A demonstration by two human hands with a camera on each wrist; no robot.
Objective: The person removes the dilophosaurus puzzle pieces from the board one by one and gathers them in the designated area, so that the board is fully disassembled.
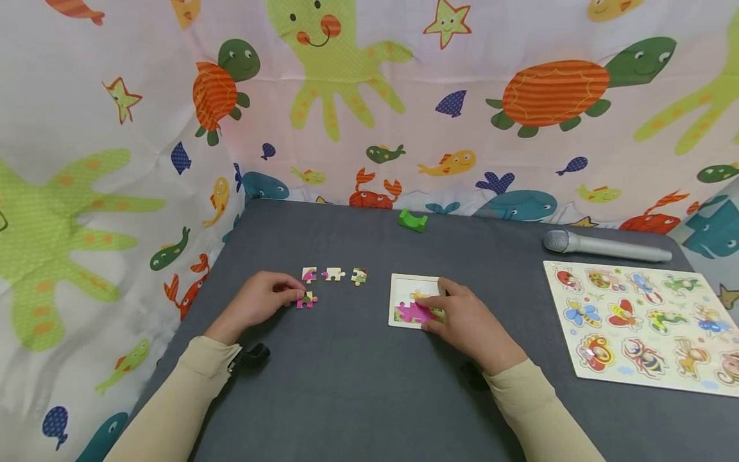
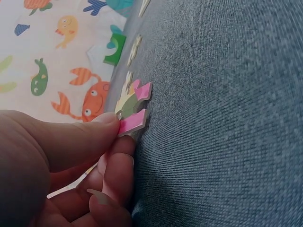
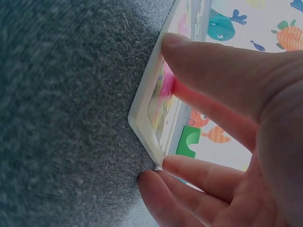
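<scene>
Within left grip (image 1: 260, 303) sits a pinched puzzle piece (image 2: 129, 107); right grip (image 1: 470, 324) holds a tray (image 1: 407, 289).

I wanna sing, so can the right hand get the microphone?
Probably yes: nothing seems to stand between the right hand and the microphone, though it would likely have to let go of the puzzle tray first.

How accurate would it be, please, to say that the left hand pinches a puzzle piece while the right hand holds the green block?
The last part is wrong: the head view shows the right hand holding the puzzle tray, while the green block lies farther back, untouched. The left hand does pinch a puzzle piece.
</scene>
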